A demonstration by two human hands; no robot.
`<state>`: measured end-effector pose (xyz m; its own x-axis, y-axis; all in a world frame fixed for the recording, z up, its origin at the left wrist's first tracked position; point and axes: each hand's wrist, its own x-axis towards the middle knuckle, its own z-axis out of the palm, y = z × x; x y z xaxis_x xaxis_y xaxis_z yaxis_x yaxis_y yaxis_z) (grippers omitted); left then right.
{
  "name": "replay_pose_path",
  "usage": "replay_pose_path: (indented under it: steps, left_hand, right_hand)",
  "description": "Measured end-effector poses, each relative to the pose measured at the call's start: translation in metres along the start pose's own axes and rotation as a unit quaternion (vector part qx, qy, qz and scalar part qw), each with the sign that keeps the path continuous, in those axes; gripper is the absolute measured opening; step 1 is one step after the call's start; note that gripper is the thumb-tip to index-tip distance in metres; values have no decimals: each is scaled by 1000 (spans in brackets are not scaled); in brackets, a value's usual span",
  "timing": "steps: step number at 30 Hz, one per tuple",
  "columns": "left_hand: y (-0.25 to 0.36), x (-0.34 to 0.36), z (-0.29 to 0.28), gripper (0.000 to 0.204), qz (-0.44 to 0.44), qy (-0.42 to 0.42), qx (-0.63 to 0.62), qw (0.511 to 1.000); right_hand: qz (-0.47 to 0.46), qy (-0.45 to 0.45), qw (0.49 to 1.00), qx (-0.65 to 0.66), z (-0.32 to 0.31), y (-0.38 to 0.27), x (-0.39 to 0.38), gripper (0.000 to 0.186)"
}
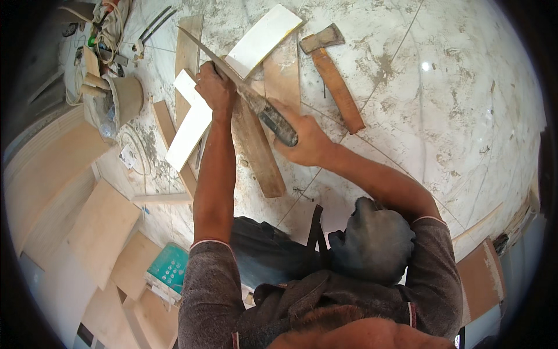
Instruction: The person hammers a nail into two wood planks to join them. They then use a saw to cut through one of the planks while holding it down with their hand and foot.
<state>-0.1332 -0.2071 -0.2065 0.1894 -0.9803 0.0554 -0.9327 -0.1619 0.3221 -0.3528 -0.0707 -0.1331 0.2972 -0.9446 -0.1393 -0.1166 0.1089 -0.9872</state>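
Note:
My right hand (305, 139) is wrapped around the dark, worn handle of a handsaw (278, 121). The blade slants up and left from the handle, passing close beside my left hand (216, 87). My left fingers are curled down over a white board (189, 134), whose part under the hand is hidden. Another white stretch of board (264, 39) shows beyond the blade; whether both are one piece I cannot tell. Beneath the saw and my left hand lies a thick wooden beam (258, 154), pointing back toward my knees.
A hatchet (337, 81) with a wooden handle lies on the stained tile floor to the right. At left stand a bucket (127, 98) with tools, tangled cords (113, 29) and plywood pieces (104, 230). A teal box (167, 267) sits near my left elbow.

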Motion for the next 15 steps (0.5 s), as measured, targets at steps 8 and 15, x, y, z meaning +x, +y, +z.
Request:
replay_pose_path:
  steps: [8, 15]
  left_hand:
    - [-8, -2, 3, 21, 39, 36, 23, 998]
    - [-5, 1, 2, 20, 50, 56, 14, 997]
  right_hand:
    - [-18, 8, 1000, 9, -3, 8, -12, 76]
    - [-36, 6, 999, 23, -9, 16, -54, 78]
